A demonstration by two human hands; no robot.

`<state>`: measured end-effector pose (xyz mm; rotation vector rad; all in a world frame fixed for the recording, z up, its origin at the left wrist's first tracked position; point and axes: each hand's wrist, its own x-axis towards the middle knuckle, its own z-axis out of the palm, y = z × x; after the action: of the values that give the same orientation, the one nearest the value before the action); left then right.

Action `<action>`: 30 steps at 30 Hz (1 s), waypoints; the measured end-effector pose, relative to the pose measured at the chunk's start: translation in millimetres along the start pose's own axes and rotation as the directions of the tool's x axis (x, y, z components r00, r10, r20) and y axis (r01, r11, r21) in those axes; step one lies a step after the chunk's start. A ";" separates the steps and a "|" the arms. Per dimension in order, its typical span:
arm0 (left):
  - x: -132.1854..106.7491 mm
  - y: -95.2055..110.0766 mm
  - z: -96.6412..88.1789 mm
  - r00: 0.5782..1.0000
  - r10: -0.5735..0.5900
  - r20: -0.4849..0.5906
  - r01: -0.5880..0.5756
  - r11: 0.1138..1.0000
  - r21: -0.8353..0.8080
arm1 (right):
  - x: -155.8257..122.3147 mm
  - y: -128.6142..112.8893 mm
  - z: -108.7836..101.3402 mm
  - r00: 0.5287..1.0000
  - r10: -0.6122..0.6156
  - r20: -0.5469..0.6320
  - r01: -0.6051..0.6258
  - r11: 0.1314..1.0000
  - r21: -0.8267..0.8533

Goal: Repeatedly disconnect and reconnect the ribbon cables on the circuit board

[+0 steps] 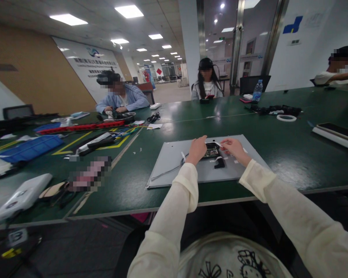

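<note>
A flat grey panel [174,164] lies on the green table in front of me. On it sits a circuit board in a black frame [211,152], with a grey cable [168,172] running off to the left. My left hand [197,150] is closed at the board's left edge, index finger bent over its far side; the other fingertips are hidden. At the far right corner of the board, my right hand [233,150] pinches a small white strip [217,144]. A short black piece [219,162] lies just nearer to me than the board.
Left on the green table [127,177] are a blue tray [31,148], a white case [23,196] and cables. A tape roll [286,118], a water bottle [258,91] and a dark-topped white box [336,135] stand right. Several people sit around the table.
</note>
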<state>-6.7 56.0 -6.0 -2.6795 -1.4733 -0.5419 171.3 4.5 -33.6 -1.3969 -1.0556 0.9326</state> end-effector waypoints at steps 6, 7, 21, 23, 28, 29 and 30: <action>2.0 0.0 6.1 0.993 0.023 0.117 -0.026 0.999 0.029 | 5.1 6.8 -0.5 0.999 -0.039 -0.018 0.036 0.991 -0.126; 2.2 -0.1 6.6 0.991 0.022 0.134 -0.027 0.999 0.036 | 5.3 7.7 -0.7 0.999 -0.051 -0.018 0.048 0.988 -0.146; 0.4 1.2 6.5 0.985 -0.027 0.168 0.021 0.999 0.034 | -0.6 4.0 -4.4 0.956 -0.274 0.108 0.268 0.654 -0.707; -1.0 1.8 6.2 0.986 -0.057 0.159 0.055 0.998 0.016 | -4.8 0.1 -2.0 0.954 -0.264 0.145 0.280 0.595 -0.753; -3.7 3.9 5.7 0.987 -0.080 0.142 0.080 0.997 0.002 | -14.1 -8.5 6.0 0.957 -0.234 0.174 0.262 0.433 -0.862; -4.0 4.2 5.8 0.987 -0.079 0.138 0.079 0.997 0.008 | -15.3 -9.6 6.7 0.956 -0.229 0.185 0.266 0.402 -0.876; -4.2 4.4 5.9 0.988 -0.078 0.135 0.077 0.997 0.013 | -16.2 -10.5 6.9 0.954 -0.224 0.198 0.272 0.377 -0.886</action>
<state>-3.5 51.3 -12.4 -2.7115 -1.6148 -0.3630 159.0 -8.9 -24.2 -1.9937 -1.9195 0.0507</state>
